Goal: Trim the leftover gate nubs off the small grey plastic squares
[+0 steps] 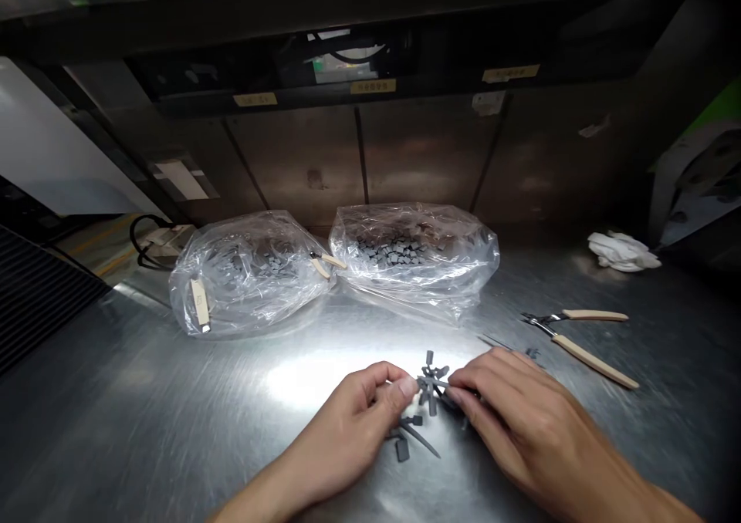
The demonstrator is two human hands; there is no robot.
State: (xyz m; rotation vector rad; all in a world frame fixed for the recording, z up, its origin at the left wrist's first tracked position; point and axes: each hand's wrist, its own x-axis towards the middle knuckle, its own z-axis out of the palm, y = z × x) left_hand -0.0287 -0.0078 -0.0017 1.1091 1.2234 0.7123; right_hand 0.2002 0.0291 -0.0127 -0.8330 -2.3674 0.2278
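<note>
Between my two hands is a dark grey moulded plastic sprue (431, 384) with small block-like parts branching off a centre. My left hand (370, 407) pinches its left side with thumb and index finger. On the right side, my right hand (515, 407) grips it with fingers closed together. Under and beside my left fingertips lies another grey sprue piece (420, 436), with a pointed stem and a square tab. Beyond my right hand, a thin grey piece (498, 342) shows partly; the hand hides the rest.
Cutting pliers (590, 361) with cream handles lie open at the right. Two clear plastic bags stand at the back; the right bag (463, 276) holds many small grey parts, the left bag (248, 315) fewer. Another cream-handled tool (321, 268) sits between them. Crumpled white tissue (622, 251) lies far right.
</note>
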